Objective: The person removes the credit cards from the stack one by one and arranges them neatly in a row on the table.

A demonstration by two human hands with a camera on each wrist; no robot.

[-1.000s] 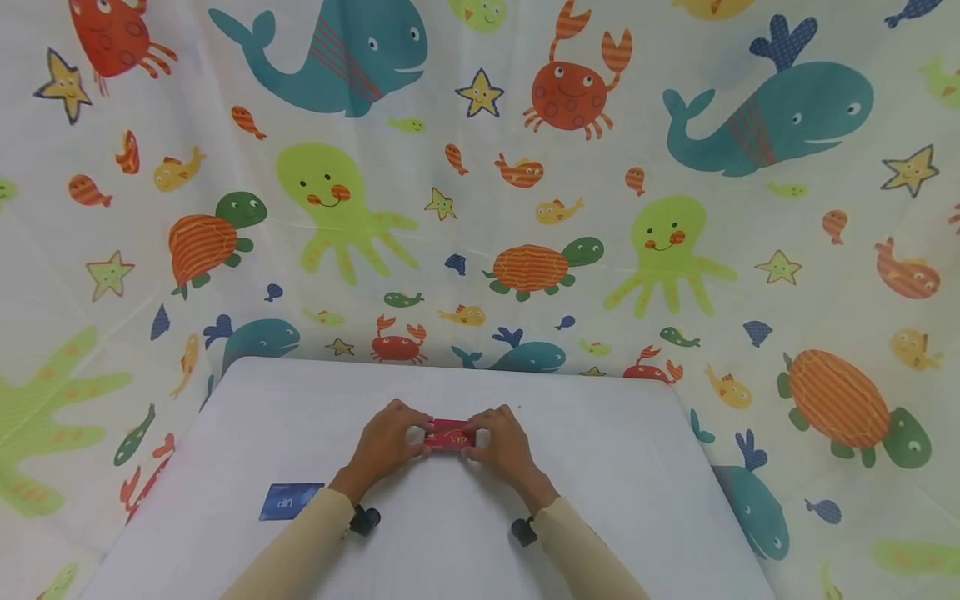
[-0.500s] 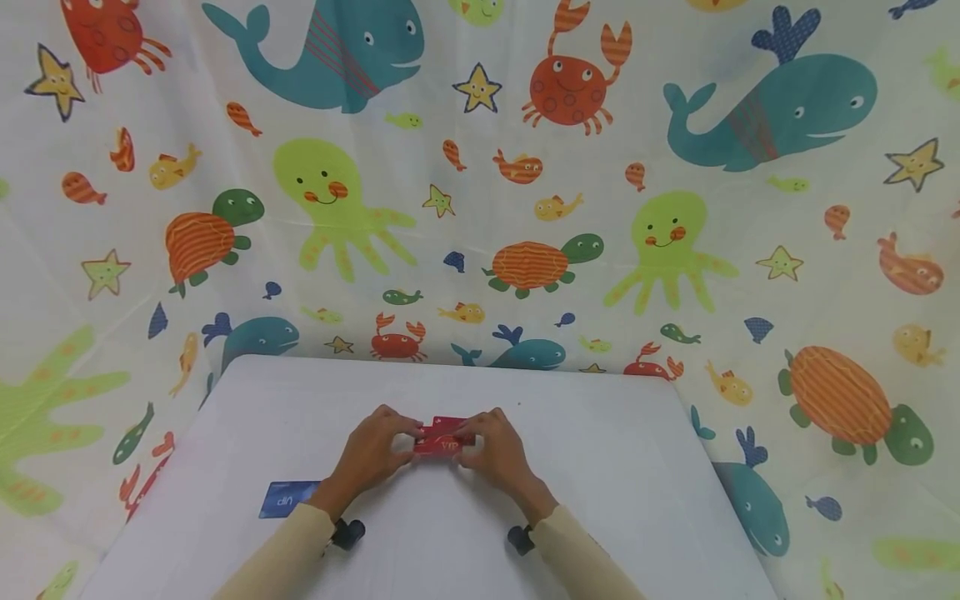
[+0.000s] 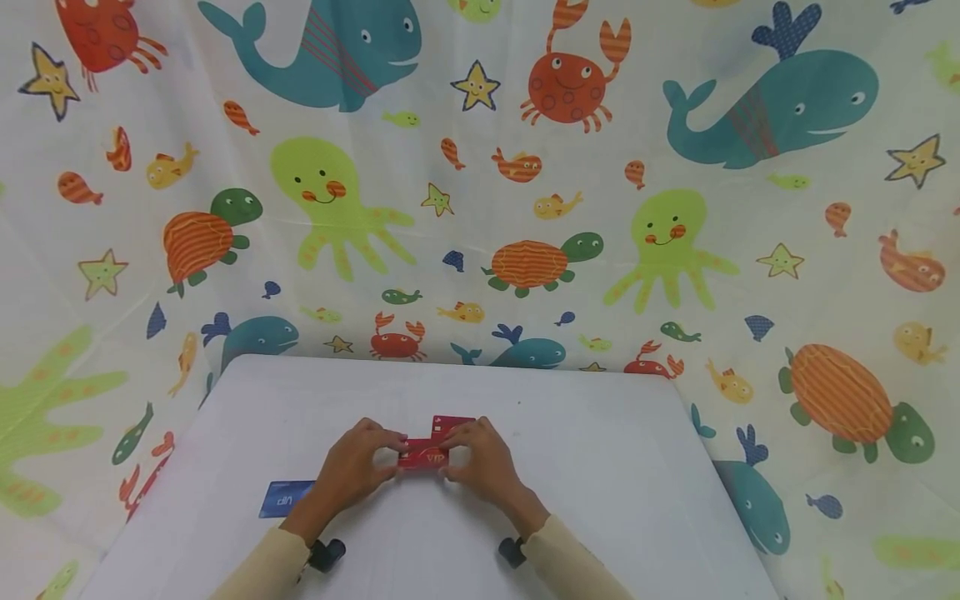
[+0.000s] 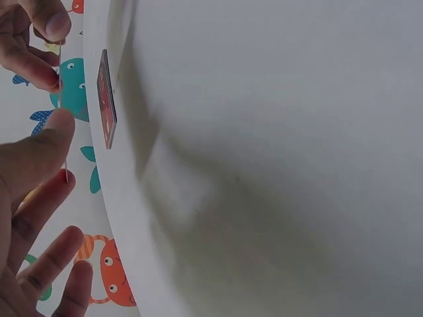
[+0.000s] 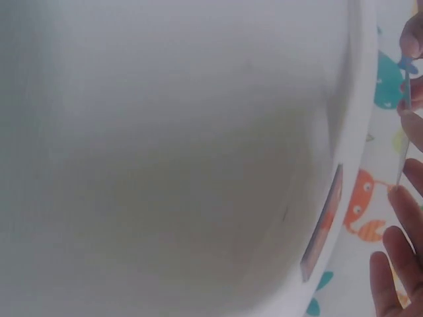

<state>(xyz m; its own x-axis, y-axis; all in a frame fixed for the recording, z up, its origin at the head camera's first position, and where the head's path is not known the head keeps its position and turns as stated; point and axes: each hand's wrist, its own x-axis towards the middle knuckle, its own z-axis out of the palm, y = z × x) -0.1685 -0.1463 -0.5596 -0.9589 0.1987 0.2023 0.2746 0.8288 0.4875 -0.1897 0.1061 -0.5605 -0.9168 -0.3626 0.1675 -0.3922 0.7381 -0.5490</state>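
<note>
Both hands hold one red card (image 3: 422, 455) with "VIP" printed on it, above the middle of the white table. My left hand (image 3: 354, 463) pinches its left end between thumb and fingers, and my right hand (image 3: 486, 468) pinches the right end. In the left wrist view the held card (image 4: 60, 72) appears edge-on, raised off the tabletop. Behind it a second red card (image 3: 447, 424) lies on the table, partly covered by the right hand and the held card. The right wrist view also has this lying card (image 5: 322, 224).
A blue VIP card (image 3: 282, 498) lies on the table (image 3: 600, 467) left of my left forearm, its right part hidden. Behind the table hangs a cloth (image 3: 465, 217) printed with sea animals.
The held red card has moved left and toward me with both hands, first away from over the second red card, which has come into view and stays in place.
</note>
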